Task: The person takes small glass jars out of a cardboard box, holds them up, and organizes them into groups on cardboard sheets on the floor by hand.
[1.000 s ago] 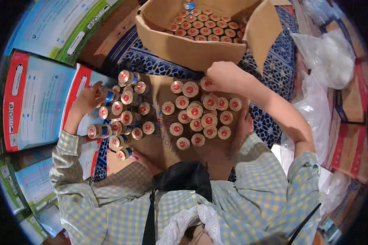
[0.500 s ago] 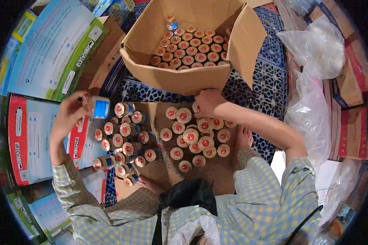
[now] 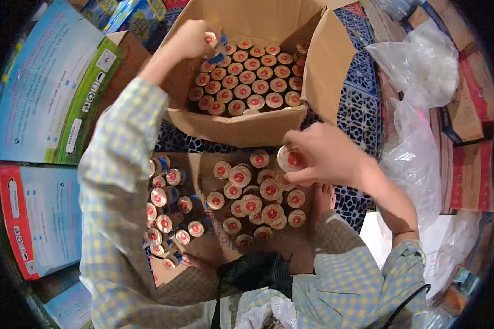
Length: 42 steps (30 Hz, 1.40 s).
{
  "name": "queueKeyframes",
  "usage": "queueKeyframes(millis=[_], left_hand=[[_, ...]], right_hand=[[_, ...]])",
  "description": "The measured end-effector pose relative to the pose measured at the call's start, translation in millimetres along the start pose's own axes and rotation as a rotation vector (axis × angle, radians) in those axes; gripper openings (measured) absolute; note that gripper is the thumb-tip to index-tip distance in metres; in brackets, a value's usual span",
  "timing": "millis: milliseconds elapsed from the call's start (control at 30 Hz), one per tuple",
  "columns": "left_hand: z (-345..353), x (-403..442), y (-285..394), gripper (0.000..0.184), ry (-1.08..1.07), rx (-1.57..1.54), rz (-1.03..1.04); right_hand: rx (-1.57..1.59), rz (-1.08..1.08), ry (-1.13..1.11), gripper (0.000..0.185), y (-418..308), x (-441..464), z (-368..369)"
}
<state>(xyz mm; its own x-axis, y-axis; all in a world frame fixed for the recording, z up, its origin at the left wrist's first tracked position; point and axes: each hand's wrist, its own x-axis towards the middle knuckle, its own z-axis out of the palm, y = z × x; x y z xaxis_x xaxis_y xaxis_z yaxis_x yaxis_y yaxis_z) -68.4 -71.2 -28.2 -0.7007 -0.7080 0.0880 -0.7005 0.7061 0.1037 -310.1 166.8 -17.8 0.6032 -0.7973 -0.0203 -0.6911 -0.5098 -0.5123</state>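
My left hand (image 3: 195,39) grips a small jar (image 3: 211,39) with a red-marked gold lid, over the left side of the open cardboard box (image 3: 241,129). Inside the box, many jars (image 3: 251,64) stand upright in rows. My right hand (image 3: 318,156) has its fingers round another jar (image 3: 291,159), above the right-hand group of jars (image 3: 251,204) on a flat cardboard sheet (image 3: 203,164). A second group of jars with blue labels (image 3: 164,223) sits on the sheet's left part, some of them tilted; my left sleeve covers part of it.
Printed blue, green and red cartons (image 3: 44,93) line the left side. Clear plastic bags (image 3: 417,142) and brown cartons (image 3: 477,175) lie at the right. Blue patterned flooring (image 3: 359,120) shows beside the box. My feet (image 3: 326,197) rest at the sheet's sides.
My left hand has carried a jar from the left side up over the box. My right hand has lifted a jar from the right group. The view has also shifted.
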Motion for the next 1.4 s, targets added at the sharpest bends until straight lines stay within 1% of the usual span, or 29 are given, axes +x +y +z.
queueKeyframes(millis=[33,67,100,133,167,233,267,333,367,400,500,533,600,633,667,733,767,800,867,900,933,967,1033,1067,1167,1200,1267,1333,1400], left_hand=[[19,15,-3,0.025,0.008,-0.006,0.007],[37,29,-5,0.023,-0.008,0.101,-0.126],[52,40,-9,0.02,-0.027,0.206,-0.259],[60,48,-13,0.02,-0.024,0.196,-0.252],[67,54,-19,0.02,-0.04,0.213,-0.284],[84,57,-34,0.019,-0.088,0.249,-0.347],[103,55,-49,0.019,-0.103,0.242,-0.34],[138,43,-81,0.02,0.062,0.009,-0.316],[140,44,-81,0.02,0.098,-0.047,-0.301],[140,45,-81,0.02,0.134,-0.103,-0.284],[103,43,-39,0.021,0.065,0.375,-0.401],[99,46,-35,0.021,0.066,0.375,-0.399],[98,48,-28,0.023,-0.131,0.262,-0.456],[101,49,-30,0.024,-0.231,0.205,-0.483],[107,49,-31,0.024,-0.236,0.204,-0.481],[123,52,-35,0.03,-0.475,0.298,-0.41],[126,52,-38,0.031,-0.535,0.321,-0.395],[129,52,-41,0.033,-0.594,0.343,-0.377],[130,53,-47,0.04,-0.697,0.15,-0.41],[132,54,-49,0.042,-0.72,0.097,-0.418],[136,56,-53,0.043,-0.743,0.044,-0.428],[144,55,-59,0.046,-0.733,0.061,-0.405],[156,54,-72,0.051,-0.715,0.093,-0.367],[158,56,-82,0.051,-0.714,0.088,-0.377],[160,63,-98,0.051,-0.732,0.133,-0.295],[159,64,-95,0.051,-0.734,0.136,-0.274],[119,58,-64,0.05,-0.796,0.104,-0.374],[118,60,-59,0.049,-0.823,0.074,-0.421],[123,60,-70,0.048,-0.753,0.018,-0.423]], right_hand=[[0.02,0.004,0.003,0.033,0,1,-16],[0.041,0.009,0.005,0.034,-2,2,-32],[0.156,0.075,-0.007,0.035,-4,4,-48],[0.272,0.141,-0.018,0.035,-5,6,-61],[0.27,0.154,-0.02,0.035,-1,11,-69],[0.357,0.227,0.148,0.034,11,25,-82],[0.367,0.24,0.144,0.034,17,36,-90],[0.349,0.288,0.207,0.039,29,66,-106],[0.23,0.277,0.181,0.031,28,80,-117],[0.122,0.256,0.174,0.029,42,99,-122],[-0.139,0.177,0.166,0.03,86,153,-123],[-0.193,0.152,0.142,0.029,91,164,-120],[-0.228,0.07,0.127,0.029,109,181,-103],[-0.225,0.073,0.126,0.029,115,185,-96],[-0.214,0.127,0.014,0.029,121,189,-89],[-0.195,0.23,-0.211,0.028,132,195,-75],[-0.193,0.228,-0.213,0.028,137,198,-64],[-0.318,0.276,-0.292,0.033,142,201,-52],[-0.571,0.373,-0.446,0.045,154,206,-30],[-0.574,0.372,-0.449,0.045,161,209,-21],[-0.517,0.447,-0.519,0.047,169,214,-13],[-0.461,0.521,-0.589,0.049,172,218,-8],[-0.412,0.584,-0.663,0.051,172,222,-8],[-0.421,0.602,-0.663,0.05,169,220,-10],[-0.444,0.64,-0.671,0.049,151,212,-22],[-0.527,0.644,-0.668,0.049,148,209,-27],[-0.702,0.654,-0.663,0.05,143,202,-35],[-0.781,0.684,-0.633,0.049,133,199,-36],[-0.884,0.713,-0.569,0.049,127,199,-33]])
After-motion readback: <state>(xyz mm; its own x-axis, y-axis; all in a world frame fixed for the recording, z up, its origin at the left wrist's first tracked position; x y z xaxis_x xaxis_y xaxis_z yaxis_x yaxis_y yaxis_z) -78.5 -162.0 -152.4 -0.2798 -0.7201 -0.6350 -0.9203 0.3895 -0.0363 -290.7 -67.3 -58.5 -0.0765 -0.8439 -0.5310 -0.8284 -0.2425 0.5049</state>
